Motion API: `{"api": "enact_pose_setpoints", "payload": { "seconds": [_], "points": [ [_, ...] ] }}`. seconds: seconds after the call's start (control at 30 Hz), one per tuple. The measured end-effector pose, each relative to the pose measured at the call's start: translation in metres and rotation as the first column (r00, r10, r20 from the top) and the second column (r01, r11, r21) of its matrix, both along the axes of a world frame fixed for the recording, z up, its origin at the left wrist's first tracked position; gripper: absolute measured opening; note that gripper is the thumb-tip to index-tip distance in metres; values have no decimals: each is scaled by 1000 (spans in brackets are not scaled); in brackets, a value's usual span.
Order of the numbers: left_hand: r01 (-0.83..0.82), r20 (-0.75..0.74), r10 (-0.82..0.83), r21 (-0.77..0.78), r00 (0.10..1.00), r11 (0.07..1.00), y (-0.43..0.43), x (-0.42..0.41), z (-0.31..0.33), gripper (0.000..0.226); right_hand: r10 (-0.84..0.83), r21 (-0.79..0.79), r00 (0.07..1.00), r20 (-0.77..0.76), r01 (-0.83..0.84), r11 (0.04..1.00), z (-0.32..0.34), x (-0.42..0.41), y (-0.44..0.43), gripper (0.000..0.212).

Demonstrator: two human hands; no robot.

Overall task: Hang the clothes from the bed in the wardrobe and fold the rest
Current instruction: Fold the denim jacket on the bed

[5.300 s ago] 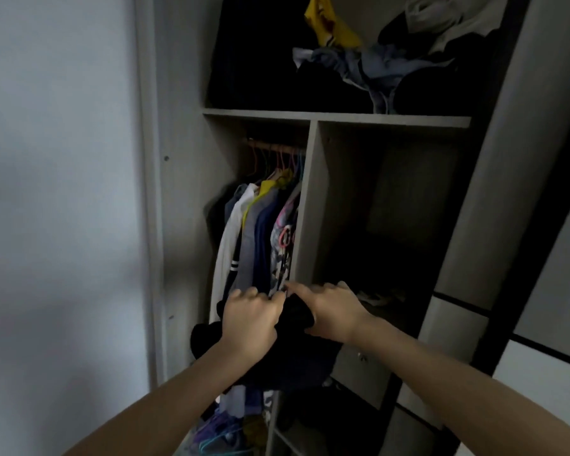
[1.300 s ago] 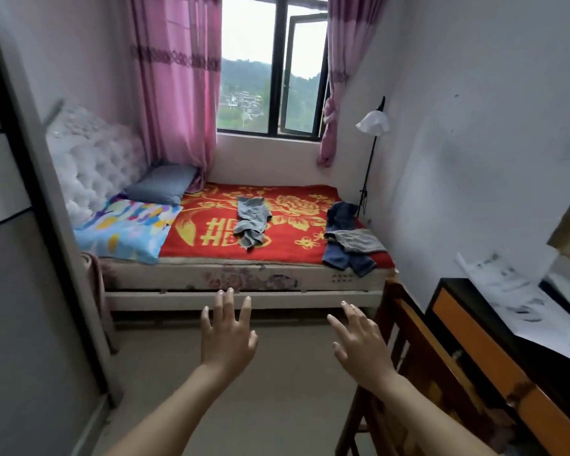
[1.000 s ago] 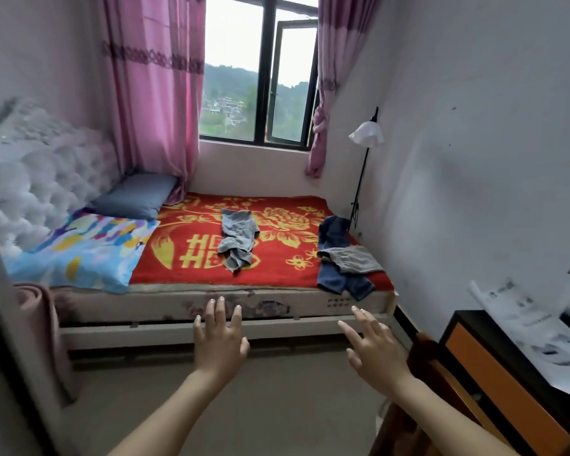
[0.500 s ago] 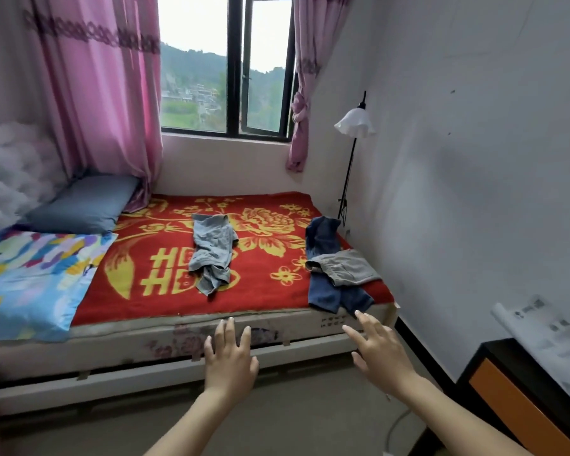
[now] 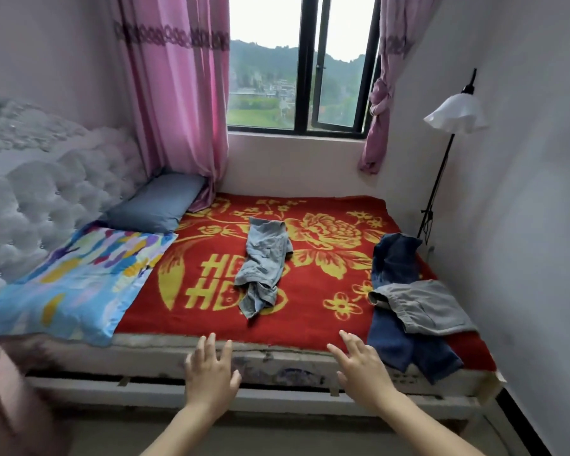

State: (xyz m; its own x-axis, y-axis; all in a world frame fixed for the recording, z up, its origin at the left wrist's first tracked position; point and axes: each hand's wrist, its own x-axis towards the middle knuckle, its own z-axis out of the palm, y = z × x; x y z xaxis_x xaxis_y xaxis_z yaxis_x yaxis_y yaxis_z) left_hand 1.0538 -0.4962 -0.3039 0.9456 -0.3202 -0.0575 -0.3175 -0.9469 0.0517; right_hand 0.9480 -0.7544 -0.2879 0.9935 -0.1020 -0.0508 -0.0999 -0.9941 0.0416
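Observation:
A crumpled light blue-grey garment (image 5: 262, 264) lies in the middle of the red and gold blanket on the bed (image 5: 211, 281). At the bed's right end dark blue jeans (image 5: 405, 343) lie lengthwise, with grey shorts (image 5: 425, 306) on top of them. My left hand (image 5: 209, 373) and my right hand (image 5: 362, 370) are both held out empty, fingers spread, over the near edge of the bed. The right hand is just left of the jeans. The wardrobe is out of view.
A blue pillow (image 5: 158, 205) and a colourful quilt (image 5: 69, 281) lie by the tufted white headboard (image 5: 40, 199) at the left. A white floor lamp (image 5: 451, 116) stands in the right corner against the wall. Pink curtains flank the window (image 5: 297, 67). A pink object (image 5: 10, 406) is at the lower left.
I have turned from the wardrobe, where both hands held a dark garment, and come close to the bed. My hands stay empty and spread, now at the bed's near edge.

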Motion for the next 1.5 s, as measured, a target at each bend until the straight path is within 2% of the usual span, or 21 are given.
{"api": "enact_pose_setpoints", "payload": {
  "seconds": [0.1,0.3,0.5,0.57,0.73,0.9,1.1,1.27,1.5],
  "points": [
    [-68,0,68,8,998,998,11,43,-11,65,50,16,999,-12,-50,999,-16,55,-4,58],
    [-141,50,143,-46,988,989,27,147,-14,63,19,-3,1000,-4,-19,1000,-18,158,-7,57],
    [-112,36,116,-92,993,989,21,250,-12,61,-51,-15,999,10,51,999,-11,251,-10,56],
    [-97,-1,97,-102,995,990,19,272,-20,61,-92,-8,996,-5,91,996,-16,268,-10,56],
    [-88,-161,74,-80,984,993,20,304,-60,63,-103,26,983,-151,109,994,-48,293,-10,57],
    [-134,-246,117,-55,962,989,16,336,-78,62,-192,64,963,-190,207,976,-68,334,-29,58],
    [-178,-275,171,1,946,984,-6,398,-95,62,-177,119,952,-252,212,970,-102,419,-61,60],
    [-210,-360,223,76,906,975,-33,457,-115,63,-184,197,930,-319,255,947,-134,496,-86,59],
    [-223,-460,256,126,850,967,-78,506,-139,63,-124,193,886,-446,231,954,-165,545,-115,56]
  ]
}}
